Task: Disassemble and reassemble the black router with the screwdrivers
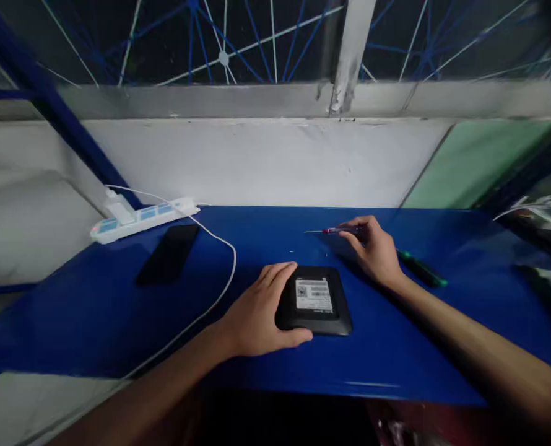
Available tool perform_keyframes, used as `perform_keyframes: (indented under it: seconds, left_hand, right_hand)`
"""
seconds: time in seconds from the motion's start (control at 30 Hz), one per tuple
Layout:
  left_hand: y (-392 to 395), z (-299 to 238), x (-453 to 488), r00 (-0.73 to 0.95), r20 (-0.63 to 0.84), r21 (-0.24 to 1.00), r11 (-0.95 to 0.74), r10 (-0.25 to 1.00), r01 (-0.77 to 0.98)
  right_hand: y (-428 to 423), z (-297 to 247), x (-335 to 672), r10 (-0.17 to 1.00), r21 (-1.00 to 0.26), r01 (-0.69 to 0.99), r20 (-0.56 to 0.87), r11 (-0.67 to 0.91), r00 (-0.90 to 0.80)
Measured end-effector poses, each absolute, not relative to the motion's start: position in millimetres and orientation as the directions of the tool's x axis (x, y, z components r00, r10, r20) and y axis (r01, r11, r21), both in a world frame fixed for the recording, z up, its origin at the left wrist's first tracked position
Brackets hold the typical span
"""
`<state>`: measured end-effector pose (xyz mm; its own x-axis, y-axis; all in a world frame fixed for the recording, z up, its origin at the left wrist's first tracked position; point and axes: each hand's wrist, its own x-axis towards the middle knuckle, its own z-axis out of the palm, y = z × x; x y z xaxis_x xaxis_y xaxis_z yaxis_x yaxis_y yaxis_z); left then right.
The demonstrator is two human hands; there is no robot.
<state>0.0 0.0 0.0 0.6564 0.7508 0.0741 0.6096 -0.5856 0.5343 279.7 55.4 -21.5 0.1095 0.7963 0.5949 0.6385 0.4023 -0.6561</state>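
Note:
A small black square device (317, 300) with a white label lies on the blue table (94, 322). My left hand (261, 313) grips its left edge, thumb along the near side and fingers curled over the far corner. My right hand (375, 248) rests behind the device, its fingers closed round the handle of a thin screwdriver (334, 231) with a reddish handle; the metal tip points left over the table.
A green-handled tool (421, 269) lies right of my right wrist. A black phone (168, 254) lies at the left, beside a white power strip (140, 220) with a white cable (224, 272) trailing toward me. Clutter sits at the far right edge.

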Motion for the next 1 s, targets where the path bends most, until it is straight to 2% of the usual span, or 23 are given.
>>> perform_keyframes:
  seconds: [0.13, 0.23, 0.37, 0.5, 0.67, 1.0]
  left_hand:
    - [-1.7, 1.2, 0.4, 0.652, 0.077, 0.551, -0.577, 0.755, 0.603]
    - [-2.4, 0.4, 0.1, 0.65, 0.1, 0.564, -0.581, 0.753, 0.586]
    - [-2.9, -1.1, -1.5, 0.639, 0.119, 0.561, -0.582, 0.76, 0.589]
    - [-3.2, -1.7, -2.8, 0.627, 0.087, 0.539, -0.566, 0.774, 0.624]
    - [-4.1, -0.9, -2.5, 0.608, 0.046, 0.541, -0.531, 0.793, 0.652]
    - [-3.7, -2.3, -3.7, 0.607, 0.056, 0.531, -0.538, 0.793, 0.654]
  right_hand:
    - [58.1, -15.3, 286.9, 0.766, -0.753, 0.519, 0.588, 0.403, 0.259]
    - [59.4, -11.3, 292.1, 0.769, -0.83, 0.346, 0.544, 0.437, 0.336]
    - [56.2, -9.4, 295.7, 0.827, -0.887, 0.143, 0.462, 0.44, 0.32]
    - [48.7, -9.2, 294.5, 0.888, -0.923, 0.019, 0.376, 0.385, 0.265]
    - [42.2, -4.1, 290.6, 0.912, -0.936, -0.067, 0.319, 0.346, 0.258]
    - [37.2, -1.7, 287.6, 0.938, -0.948, -0.099, 0.279, 0.304, 0.207]
